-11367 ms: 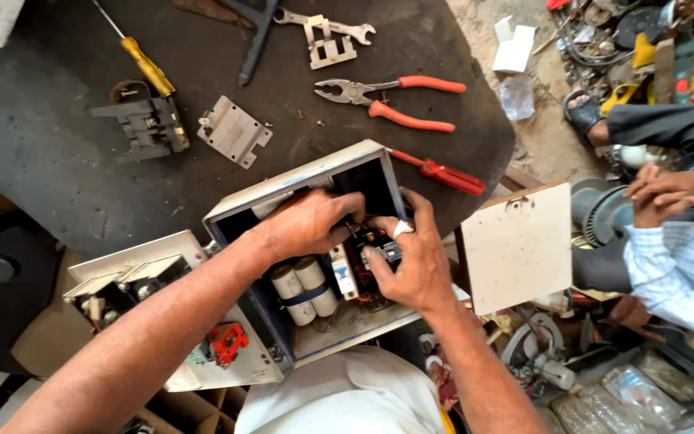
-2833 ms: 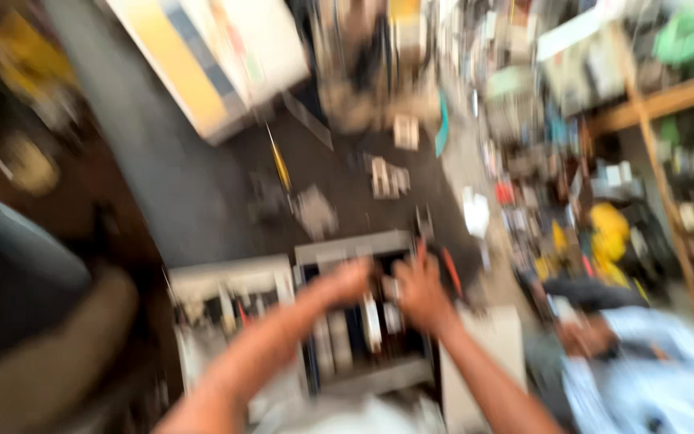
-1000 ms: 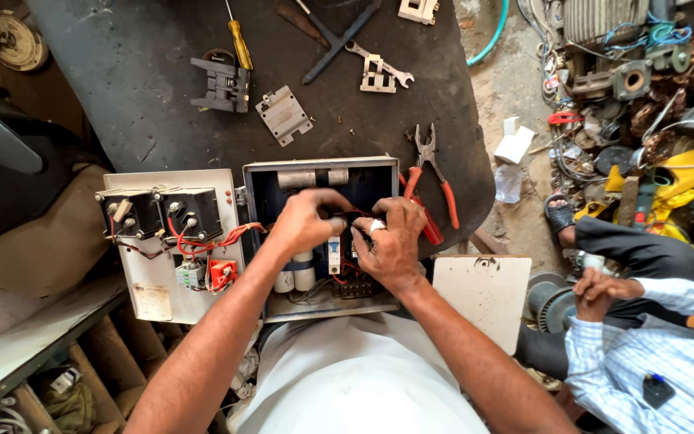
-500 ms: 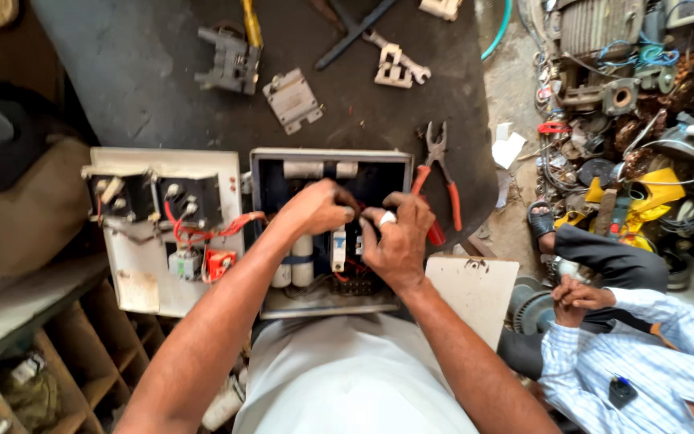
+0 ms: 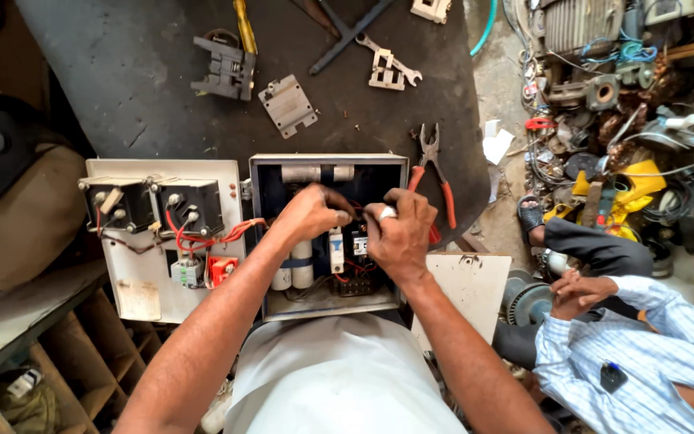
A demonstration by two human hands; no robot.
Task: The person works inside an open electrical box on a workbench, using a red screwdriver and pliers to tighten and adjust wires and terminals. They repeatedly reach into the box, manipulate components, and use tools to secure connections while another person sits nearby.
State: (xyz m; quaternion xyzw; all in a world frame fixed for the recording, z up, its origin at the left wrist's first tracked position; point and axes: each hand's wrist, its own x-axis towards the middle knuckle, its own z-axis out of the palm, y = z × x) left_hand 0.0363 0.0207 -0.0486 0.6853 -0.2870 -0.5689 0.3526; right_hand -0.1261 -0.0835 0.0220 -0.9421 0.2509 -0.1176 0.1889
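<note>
Seen from above, a person leans over a dark workbench (image 5: 122, 72) and works with both bare hands inside an open metal electrical box (image 5: 327, 233) that sits at the near edge of the bench. The left hand (image 5: 313, 210) is curled, its fingertips pressed together down among the parts in the middle of the box; what they pinch is too small to make out. The right hand (image 5: 399, 233) is also curled, fingers bent inward close to the left hand's — whether it grips a wire or a part cannot be told. Under the hands lie white cylinders (image 5: 292, 269), a small white breaker (image 5: 336, 249) and red wires.

The box's open door panel (image 5: 162, 233) lies flat to the left, touching the box, and carries two black switch blocks joined by red wires (image 5: 202, 237). Just right of the box rest red-handled pliers (image 5: 437, 181). Farther back on the bench lie a grey metal plate (image 5: 287, 104), a dark bracket (image 5: 225, 68), a spanner (image 5: 379, 55) and a yellow-handled screwdriver (image 5: 243, 24). A white cover plate (image 5: 463, 293) lies at the right near corner. Another person in a striped blue shirt (image 5: 628, 362) sits at the right.
</note>
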